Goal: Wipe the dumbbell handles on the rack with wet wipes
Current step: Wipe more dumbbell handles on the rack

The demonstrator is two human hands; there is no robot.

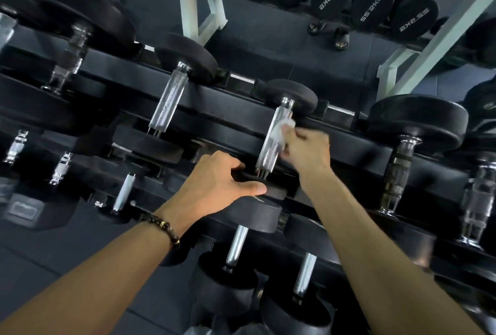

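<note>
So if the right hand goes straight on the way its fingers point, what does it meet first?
The right hand points up-left with the wipe, which looks already against the knurled handle. So the handle comes first, though depth is uncertain.

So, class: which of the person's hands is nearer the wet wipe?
Right. The right hand holds the wet wipe against the handle; the left hand grips the dumbbell's near head below.
</note>
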